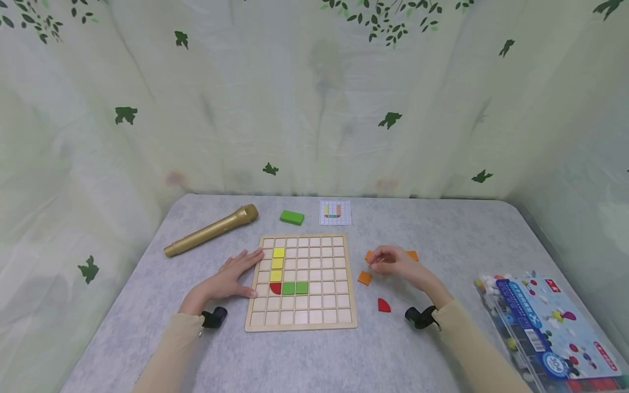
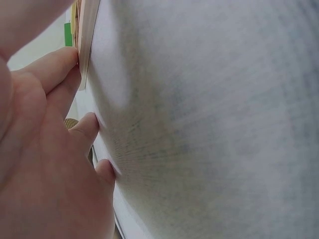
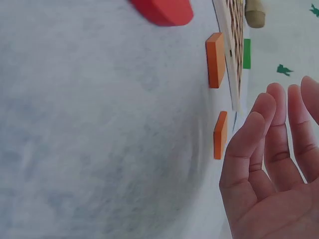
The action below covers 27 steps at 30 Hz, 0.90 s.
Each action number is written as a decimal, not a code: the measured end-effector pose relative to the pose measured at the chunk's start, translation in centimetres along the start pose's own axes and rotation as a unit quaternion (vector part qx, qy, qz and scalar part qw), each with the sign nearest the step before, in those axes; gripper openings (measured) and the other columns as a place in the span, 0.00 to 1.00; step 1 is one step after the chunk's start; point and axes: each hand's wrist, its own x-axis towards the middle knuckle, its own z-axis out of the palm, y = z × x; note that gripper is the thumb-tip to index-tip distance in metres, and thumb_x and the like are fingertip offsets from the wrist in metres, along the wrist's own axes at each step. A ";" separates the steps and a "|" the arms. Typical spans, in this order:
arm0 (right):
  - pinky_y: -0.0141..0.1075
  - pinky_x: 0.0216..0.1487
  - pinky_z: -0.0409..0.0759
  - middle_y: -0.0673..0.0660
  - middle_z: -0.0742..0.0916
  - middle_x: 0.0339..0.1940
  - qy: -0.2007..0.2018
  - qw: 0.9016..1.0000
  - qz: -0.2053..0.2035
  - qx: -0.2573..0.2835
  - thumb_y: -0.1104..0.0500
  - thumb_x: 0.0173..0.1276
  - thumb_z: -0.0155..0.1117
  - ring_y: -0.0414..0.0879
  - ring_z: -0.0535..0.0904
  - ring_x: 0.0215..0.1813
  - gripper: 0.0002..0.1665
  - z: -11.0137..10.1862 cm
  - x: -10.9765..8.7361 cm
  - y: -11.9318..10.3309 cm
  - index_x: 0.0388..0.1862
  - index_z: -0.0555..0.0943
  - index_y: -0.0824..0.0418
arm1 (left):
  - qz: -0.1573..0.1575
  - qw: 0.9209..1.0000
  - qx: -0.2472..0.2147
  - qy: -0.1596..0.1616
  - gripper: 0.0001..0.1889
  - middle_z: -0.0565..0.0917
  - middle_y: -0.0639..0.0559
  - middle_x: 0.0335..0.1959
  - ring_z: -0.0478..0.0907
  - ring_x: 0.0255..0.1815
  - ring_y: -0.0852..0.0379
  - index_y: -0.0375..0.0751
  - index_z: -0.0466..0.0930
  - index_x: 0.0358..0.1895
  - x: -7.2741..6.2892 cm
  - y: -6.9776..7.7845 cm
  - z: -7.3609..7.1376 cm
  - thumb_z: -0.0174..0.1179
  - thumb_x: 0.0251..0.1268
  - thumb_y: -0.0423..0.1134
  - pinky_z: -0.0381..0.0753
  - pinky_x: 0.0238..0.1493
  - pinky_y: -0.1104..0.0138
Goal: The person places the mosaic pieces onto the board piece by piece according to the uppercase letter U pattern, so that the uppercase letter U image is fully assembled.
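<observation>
My left hand [image 1: 231, 278] lies with spread fingers at the left edge of the wooden grid board [image 1: 301, 329]; its thumb and index finger touch the frame. Three yellow squares [image 1: 277, 263] stand in a column on the board. Below them sit a red quarter-circle [image 1: 276, 288] and two green squares [image 1: 295, 287] in a row. Right of the board, my right hand [image 3: 269, 169] hovers with loosely bent fingers, nothing visible between them. Around it lie orange squares [image 1: 365, 278], one partly hidden by the fingers. Another red quarter-circle [image 1: 384, 305] lies nearer to me.
Behind the board are a green block [image 1: 292, 217] and a pattern card [image 1: 335, 213]. A gold microphone [image 1: 211, 231] lies at the back left. At the right edge stands a clear box with a blue printed cover [image 1: 560, 327]. Curtains surround the table.
</observation>
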 end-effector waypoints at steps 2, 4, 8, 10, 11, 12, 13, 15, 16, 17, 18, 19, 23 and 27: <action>0.41 0.41 0.78 0.61 0.82 0.40 0.000 1.000 0.007 -0.001 0.58 0.68 0.63 0.55 0.76 0.39 0.12 -0.2 -0.4 0.3 0.43 0.79 0.67 | -0.001 1.000 0.001 0.000 0.52 0.48 0.38 0.76 0.33 0.74 0.34 0.36 0.49 0.75 0.0 0.0 0.0 0.70 0.52 0.51 0.29 0.68 0.40; 0.41 0.40 0.78 0.62 0.82 0.41 -0.004 1.000 0.010 -0.004 0.59 0.67 0.63 0.55 0.76 0.39 0.12 -0.3 -0.8 0.4 0.44 0.79 0.68 | -0.001 1.000 0.001 0.000 0.52 0.48 0.38 0.76 0.33 0.74 0.34 0.36 0.49 0.75 0.0 0.0 0.0 0.70 0.52 0.51 0.29 0.68 0.40; 0.38 0.41 0.78 0.63 0.82 0.42 -0.036 0.999 0.006 -0.008 0.63 0.67 0.63 0.53 0.77 0.41 0.11 -0.4 -1.6 0.7 0.44 0.79 0.69 | -0.001 1.000 -0.001 0.002 0.52 0.48 0.38 0.76 0.33 0.74 0.34 0.36 0.49 0.75 0.0 0.0 0.1 0.70 0.52 0.51 0.29 0.68 0.40; 0.36 0.42 0.78 0.63 0.83 0.43 -0.062 0.998 0.001 -0.015 0.65 0.66 0.62 0.51 0.77 0.41 0.09 -0.4 -2.0 0.8 0.44 0.79 0.68 | 0.000 1.000 -0.002 0.003 0.52 0.48 0.38 0.76 0.33 0.74 0.34 0.36 0.49 0.75 0.0 -0.1 0.1 0.70 0.52 0.51 0.29 0.68 0.40; 0.35 0.42 0.78 0.63 0.83 0.42 -0.076 0.997 0.000 -0.019 0.67 0.65 0.62 0.50 0.78 0.41 0.09 -0.4 -2.2 0.9 0.44 0.79 0.68 | 0.000 1.000 -0.002 0.003 0.52 0.48 0.38 0.76 0.33 0.74 0.34 0.36 0.49 0.75 0.0 -0.1 0.1 0.70 0.52 0.51 0.28 0.68 0.40; 0.35 0.42 0.79 0.62 0.83 0.42 -0.088 0.996 -0.001 -0.025 0.69 0.65 0.62 0.50 0.78 0.40 0.09 -0.4 -2.3 1.0 0.44 0.80 0.67 | 0.001 1.000 -0.002 0.003 0.52 0.48 0.38 0.76 0.33 0.74 0.34 0.36 0.49 0.75 0.0 -0.2 0.1 0.70 0.52 0.51 0.28 0.68 0.40; 0.35 0.41 0.79 0.62 0.84 0.41 -0.100 0.994 -0.003 -0.032 0.70 0.64 0.61 0.49 0.78 0.39 0.09 -0.4 -2.5 1.1 0.44 0.80 0.67 | 0.002 1.000 -0.002 0.003 0.52 0.48 0.38 0.76 0.33 0.74 0.34 0.36 0.49 0.75 0.0 -0.2 0.1 0.70 0.52 0.51 0.29 0.68 0.40; 0.36 0.39 0.78 0.61 0.83 0.38 -0.120 0.992 -0.008 -0.045 0.72 0.62 0.61 0.49 0.77 0.36 0.11 -0.4 -2.8 1.1 0.43 0.81 0.65 | 0.003 1.000 -0.002 0.003 0.52 0.48 0.38 0.76 0.33 0.74 0.34 0.36 0.49 0.75 0.0 -0.3 0.1 0.70 0.52 0.52 0.28 0.68 0.40; 0.36 0.38 0.78 0.60 0.83 0.36 -0.127 0.991 -0.008 -0.047 0.72 0.61 0.61 0.49 0.77 0.35 0.11 -0.3 -2.9 1.1 0.43 0.81 0.65 | 0.004 1.000 -0.002 0.003 0.52 0.48 0.38 0.76 0.33 0.74 0.34 0.36 0.49 0.75 0.0 -0.3 0.1 0.70 0.52 0.52 0.28 0.68 0.40; 0.36 0.37 0.78 0.60 0.83 0.35 -0.133 0.990 -0.009 -0.052 0.73 0.60 0.62 0.49 0.77 0.35 0.12 -0.2 -2.9 1.1 0.42 0.81 0.65 | 0.004 1.000 -0.002 0.003 0.52 0.48 0.38 0.76 0.33 0.74 0.34 0.36 0.49 0.75 0.1 -0.4 0.1 0.70 0.52 0.52 0.29 0.68 0.40; 0.36 0.37 0.77 0.59 0.82 0.34 -0.137 0.989 -0.011 -0.059 0.73 0.59 0.63 0.49 0.76 0.35 0.12 -0.1 -3.0 1.2 0.42 0.81 0.64 | 0.005 1.000 -0.002 0.003 0.52 0.48 0.38 0.76 0.33 0.74 0.34 0.36 0.49 0.75 0.1 -0.4 0.1 0.70 0.52 0.52 0.29 0.68 0.40; 0.36 0.37 0.77 0.58 0.82 0.33 -0.140 0.988 -0.012 -0.064 0.73 0.59 0.63 0.48 0.76 0.35 0.12 0.0 -3.1 1.1 0.41 0.81 0.64 | 0.005 1.000 -0.002 0.003 0.52 0.48 0.38 0.76 0.33 0.74 0.34 0.36 0.49 0.75 0.1 -0.4 0.1 0.70 0.52 0.52 0.29 0.68 0.40; 0.35 0.36 0.75 0.55 0.81 0.32 -0.146 0.985 -0.008 -0.092 0.73 0.57 0.64 0.48 0.75 0.36 0.13 0.3 -3.3 1.2 0.40 0.82 0.61 | 0.005 1.000 0.000 0.003 0.53 0.48 0.38 0.76 0.33 0.74 0.34 0.37 0.49 0.75 0.1 -0.5 0.1 0.70 0.51 0.53 0.29 0.68 0.40; 0.34 0.35 0.74 0.53 0.80 0.33 -0.149 0.982 -0.015 -0.114 0.74 0.56 0.62 0.49 0.74 0.38 0.16 0.6 -3.5 1.3 0.40 0.82 0.58 | 0.003 1.000 0.002 0.004 0.53 0.48 0.39 0.76 0.33 0.74 0.34 0.37 0.49 0.76 0.1 -0.7 0.2 0.70 0.51 0.53 0.29 0.68 0.40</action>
